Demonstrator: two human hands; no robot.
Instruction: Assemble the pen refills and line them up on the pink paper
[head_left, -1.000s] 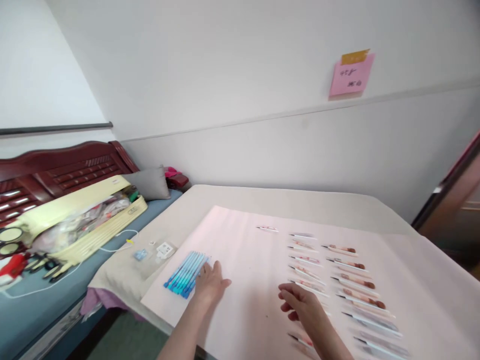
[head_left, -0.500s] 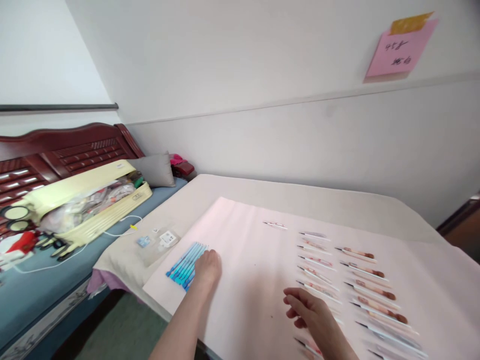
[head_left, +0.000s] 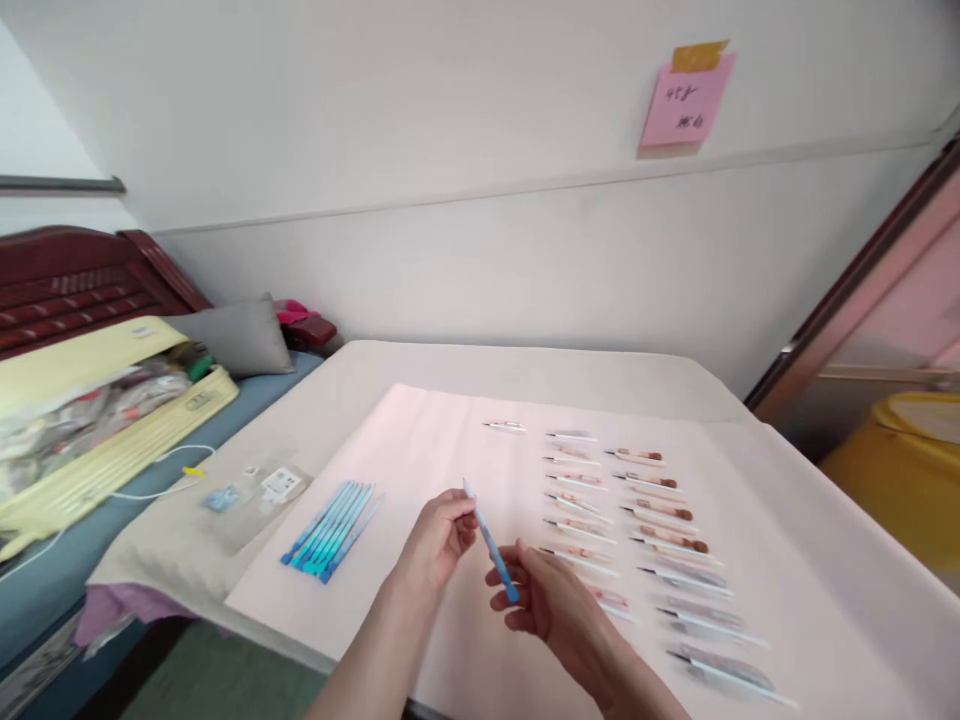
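Observation:
Between my two hands a slim light-blue pen [head_left: 491,543] is held at a slant above the pink sheet [head_left: 420,430]. My left hand [head_left: 441,535] pinches its upper part between thumb and fingers. The fingers of my right hand [head_left: 551,600] are closed around its lower, darker blue end. To the left, several blue and turquoise pens [head_left: 330,530] lie side by side. Right of my hands runs a column of white pens with reddish patterns [head_left: 576,480], and past it pens with brown, rounded ends [head_left: 667,513]. A lone patterned pen [head_left: 504,426] lies farther back.
Clear plastic packaging [head_left: 259,500] lies left of the sheet on the cream cover. Beyond are a cream-yellow open case [head_left: 187,410] full of items and a grey pillow [head_left: 244,335]. A pink note [head_left: 686,105] is taped to the wall. A yellow container [head_left: 900,470] stands at the right.
My left hand has lifted a blue pen from the group and brought it right. My right hand has moved left and closed on its lower end. The view has turned right.

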